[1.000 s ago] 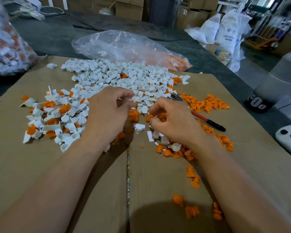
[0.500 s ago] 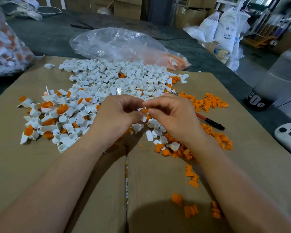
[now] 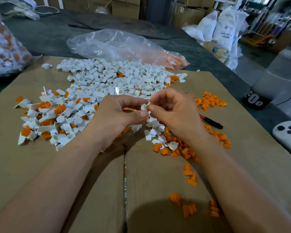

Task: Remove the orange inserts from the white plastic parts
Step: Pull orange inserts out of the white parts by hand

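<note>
Progress partial: far pile of emptied white parts (image 3: 118,76) large, loose orange inserts (image 3: 210,100) scattered right and near, left cluster (image 3: 45,115) unprocessed. Left hand (image 3: 114,118) pinches white part (image 3: 143,107) above counter (image 3: 166,165) centre; right hand (image 3: 173,113) grips its orange insert (image 3: 148,108). Insert points right, long axis roughly left-right.

White plastic parts (image 3: 107,76) and orange inserts (image 3: 210,101) lie on my plain brown cardboard (image 3: 158,174), beside a red-and-black pen (image 3: 212,122), a clear plastic bag (image 3: 111,44) tinted orange at one end, and dark grey table covering (image 3: 49,36).
</note>
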